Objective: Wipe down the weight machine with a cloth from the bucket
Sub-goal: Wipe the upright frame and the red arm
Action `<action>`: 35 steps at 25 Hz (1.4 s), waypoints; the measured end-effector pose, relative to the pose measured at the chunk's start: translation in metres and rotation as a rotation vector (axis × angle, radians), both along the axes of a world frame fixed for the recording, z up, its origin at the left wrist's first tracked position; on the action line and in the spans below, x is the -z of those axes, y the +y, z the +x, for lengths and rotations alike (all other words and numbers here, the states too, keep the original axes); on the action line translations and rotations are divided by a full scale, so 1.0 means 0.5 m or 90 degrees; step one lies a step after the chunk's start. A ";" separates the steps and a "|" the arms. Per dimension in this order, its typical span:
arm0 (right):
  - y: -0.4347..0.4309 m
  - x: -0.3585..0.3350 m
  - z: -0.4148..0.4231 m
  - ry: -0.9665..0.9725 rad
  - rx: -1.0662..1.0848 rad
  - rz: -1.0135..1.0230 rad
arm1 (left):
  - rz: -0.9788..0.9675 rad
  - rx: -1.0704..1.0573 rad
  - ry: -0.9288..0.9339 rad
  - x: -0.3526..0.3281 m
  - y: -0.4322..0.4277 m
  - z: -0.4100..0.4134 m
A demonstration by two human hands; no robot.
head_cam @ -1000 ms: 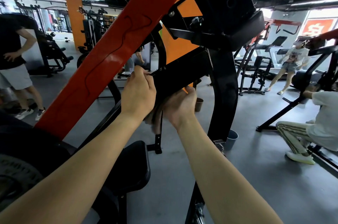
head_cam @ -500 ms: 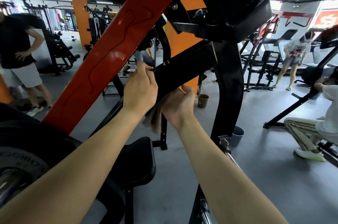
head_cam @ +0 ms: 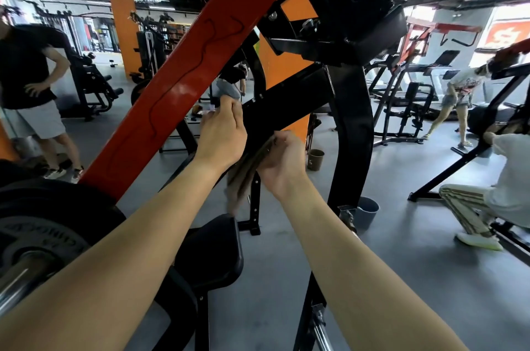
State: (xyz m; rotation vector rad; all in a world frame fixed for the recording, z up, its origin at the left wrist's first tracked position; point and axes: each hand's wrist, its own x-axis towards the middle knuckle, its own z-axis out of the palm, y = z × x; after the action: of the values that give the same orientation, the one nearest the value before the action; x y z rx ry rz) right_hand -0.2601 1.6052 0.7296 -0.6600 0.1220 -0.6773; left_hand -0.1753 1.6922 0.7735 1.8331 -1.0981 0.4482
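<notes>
Well, far on the left a standing person [head_cam: 25, 78] waited with a hand on the hip. Nearer, a big weight plate [head_cam: 43, 241] sat on the end of the weight machine. The long orange bar [head_cam: 177, 86] went up from it. A thin wavy dark line ran along that bar, and it was not clear if that was a wet mark.

Next came the left hand [head_cam: 222, 132]. It was up at the top edge of the black bar [head_cam: 286, 104] with its fingers bent. Nobody could tell if it held the bar or the top of the cloth.

The cloth [head_cam: 246, 172] hung down between the two hands, which were close together. The right hand [head_cam: 282, 164] had its fingers curled around the cloth and pushed it up under the black bar.

Lower down was the seat pad [head_cam: 212, 253]. The grey bucket [head_cam: 367, 211] stood on the floor by the tall black post [head_cam: 352, 126], well apart from the hands. Far right, another person [head_cam: 502, 187] crouched.

So the cloth was out and the wiping looked started. The seat, plate and post probably needed doing too.
</notes>
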 end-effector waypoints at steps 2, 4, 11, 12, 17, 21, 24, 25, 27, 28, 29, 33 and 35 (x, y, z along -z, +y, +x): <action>-0.007 -0.011 -0.008 0.088 0.062 -0.030 | 0.003 0.045 0.040 -0.003 0.000 0.010; -0.002 -0.020 -0.023 0.177 0.142 -0.068 | 0.024 0.076 0.098 0.000 0.011 0.003; 0.046 -0.007 -0.075 0.370 0.217 -0.294 | -0.028 0.106 -0.115 0.031 0.068 -0.075; 0.056 -0.007 -0.082 0.384 0.230 -0.345 | 0.015 0.153 -0.110 0.025 0.075 -0.075; 0.109 -0.003 -0.101 0.412 0.262 -0.455 | 0.334 0.255 -0.003 0.010 0.117 -0.082; 0.135 0.009 -0.099 0.542 0.358 -0.706 | 0.240 0.132 -0.078 0.007 0.157 -0.054; 0.147 0.007 -0.109 0.587 0.346 -0.770 | 0.183 0.006 -0.173 0.003 0.176 -0.028; 0.151 0.007 -0.111 0.611 0.342 -0.795 | 0.160 -0.034 -0.185 0.004 0.179 -0.027; 0.146 0.016 -0.113 0.681 0.361 -0.858 | 0.110 -0.076 -0.161 -0.001 0.183 -0.029; 0.141 0.022 -0.114 0.711 0.369 -0.870 | 0.095 -0.083 -0.144 -0.004 0.187 -0.028; 0.137 0.027 -0.116 0.729 0.375 -0.864 | 0.092 -0.087 -0.130 -0.006 0.189 -0.027; 0.110 0.034 -0.103 0.698 0.442 -0.742 | 0.086 -0.117 -0.101 -0.003 0.180 -0.033; 0.105 0.018 -0.091 0.637 0.495 -0.676 | 0.038 -0.146 -0.078 0.001 0.164 -0.037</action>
State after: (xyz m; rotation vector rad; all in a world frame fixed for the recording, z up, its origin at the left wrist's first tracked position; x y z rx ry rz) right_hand -0.3057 1.6574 0.7204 -2.0043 1.0319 -1.0929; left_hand -0.1937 1.7744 0.7729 2.0170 -0.9937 0.6756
